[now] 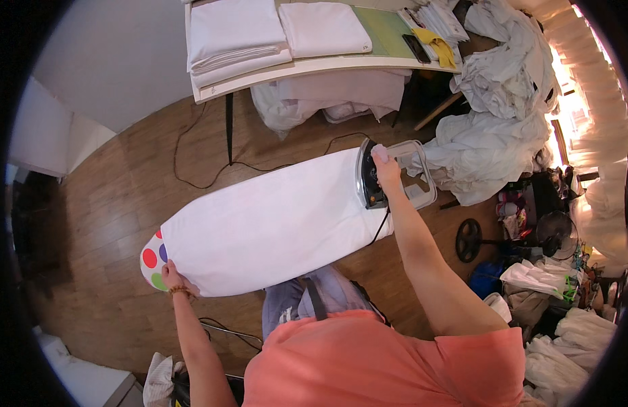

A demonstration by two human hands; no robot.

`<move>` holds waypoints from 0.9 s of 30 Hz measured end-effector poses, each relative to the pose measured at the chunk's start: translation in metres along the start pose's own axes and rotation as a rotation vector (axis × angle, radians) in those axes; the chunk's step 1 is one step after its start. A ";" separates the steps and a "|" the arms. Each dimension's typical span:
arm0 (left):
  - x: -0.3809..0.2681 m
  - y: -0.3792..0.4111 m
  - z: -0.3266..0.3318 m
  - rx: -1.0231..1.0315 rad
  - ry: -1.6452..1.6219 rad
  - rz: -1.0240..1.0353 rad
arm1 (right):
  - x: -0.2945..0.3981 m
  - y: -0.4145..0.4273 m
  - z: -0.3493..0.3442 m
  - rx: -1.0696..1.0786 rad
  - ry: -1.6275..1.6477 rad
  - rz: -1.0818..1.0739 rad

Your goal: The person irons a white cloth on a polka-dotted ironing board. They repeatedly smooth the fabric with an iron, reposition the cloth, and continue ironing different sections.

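Note:
A white cloth (273,219) lies smooth over most of an ironing board, whose dotted cover (149,258) shows at the narrow left end. My right hand (388,172) grips the handle of a dark electric iron (367,175), which rests on the cloth's right end. Something pale pink shows at the handle under my fingers. At the opposite end, my left hand (172,277) holds the near left corner of the cloth, thumb on top. Fingers under the edge are hidden.
Beyond the board, a white table (314,66) bears folded white cloths (237,30), a phone (416,48) and a yellow cloth (436,47). Crumpled white fabric (497,147) is heaped at right, near a fan (555,234). A cord (191,185) trails over the wooden floor (110,203).

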State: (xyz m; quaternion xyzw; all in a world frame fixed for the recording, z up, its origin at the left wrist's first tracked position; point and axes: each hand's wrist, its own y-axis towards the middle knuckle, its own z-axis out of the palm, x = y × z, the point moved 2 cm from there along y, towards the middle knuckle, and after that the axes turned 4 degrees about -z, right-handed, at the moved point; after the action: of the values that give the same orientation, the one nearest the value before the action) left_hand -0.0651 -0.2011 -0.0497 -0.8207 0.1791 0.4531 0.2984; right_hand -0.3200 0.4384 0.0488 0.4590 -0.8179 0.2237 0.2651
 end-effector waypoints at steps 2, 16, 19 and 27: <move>-0.005 -0.014 0.006 0.037 -0.023 -0.041 | 0.003 -0.010 -0.008 0.100 0.234 0.078; -0.015 -0.053 -0.013 -0.071 0.259 0.316 | 0.109 -0.340 0.082 0.890 -0.164 -0.463; -0.018 -0.055 -0.010 -0.042 0.277 0.338 | 0.100 -0.355 0.088 0.843 -0.188 -0.500; 0.002 -0.044 -0.012 0.009 0.292 0.228 | 0.007 -0.214 -0.009 0.375 -0.192 -0.109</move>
State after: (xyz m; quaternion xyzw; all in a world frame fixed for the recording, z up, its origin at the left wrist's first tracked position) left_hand -0.0320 -0.1759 -0.0319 -0.8509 0.3144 0.3591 0.2196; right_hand -0.1350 0.3370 0.0869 0.5632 -0.7573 0.3125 0.1077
